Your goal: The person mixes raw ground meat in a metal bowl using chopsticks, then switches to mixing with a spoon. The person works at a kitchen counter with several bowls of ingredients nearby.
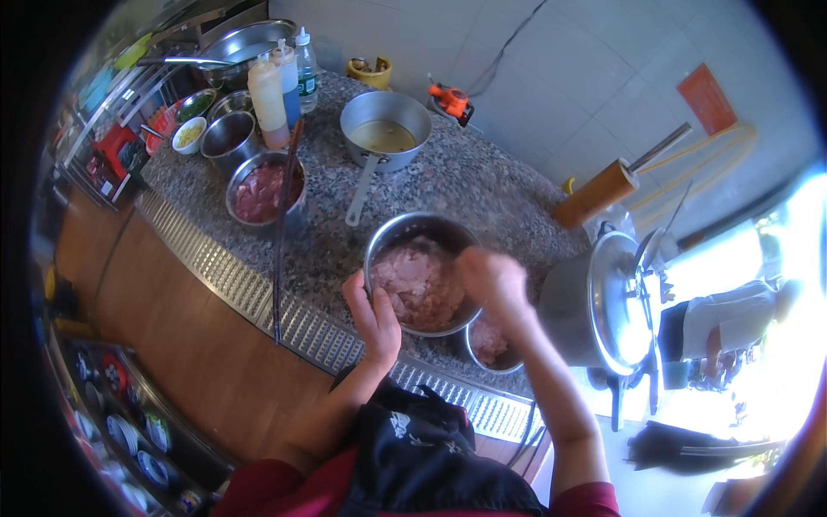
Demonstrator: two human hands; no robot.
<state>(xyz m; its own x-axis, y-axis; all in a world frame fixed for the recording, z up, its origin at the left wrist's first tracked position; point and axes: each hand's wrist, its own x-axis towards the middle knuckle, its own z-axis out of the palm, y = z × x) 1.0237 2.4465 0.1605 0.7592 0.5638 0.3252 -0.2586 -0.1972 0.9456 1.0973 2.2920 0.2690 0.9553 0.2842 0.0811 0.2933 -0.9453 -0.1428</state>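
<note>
My left hand (375, 321) grips the near left side of a round metal bowl (423, 223), its thumb along the outside near the rim. Pale pink minced meat (417, 278) lies inside. Blurred by motion, my right hand (496, 283) is at the bowl's right rim with its fingers curled; whether it holds anything cannot be made out. Partly beneath the bowl's right edge stands a smaller metal container (496, 369) with more pink minced meat (488, 339). Both vessels rest on a speckled stone countertop (323, 258).
Long dark chopsticks (280, 245) lie across a metal pot of red meat (260, 194). Behind stands a long-handled saucepan (358, 123) with yellowish liquid. Squeeze bottles (266, 97) are back left. A large lidded pot (572, 304) and wooden roller (597, 194) are right. Perforated metal (310, 331) edges the counter.
</note>
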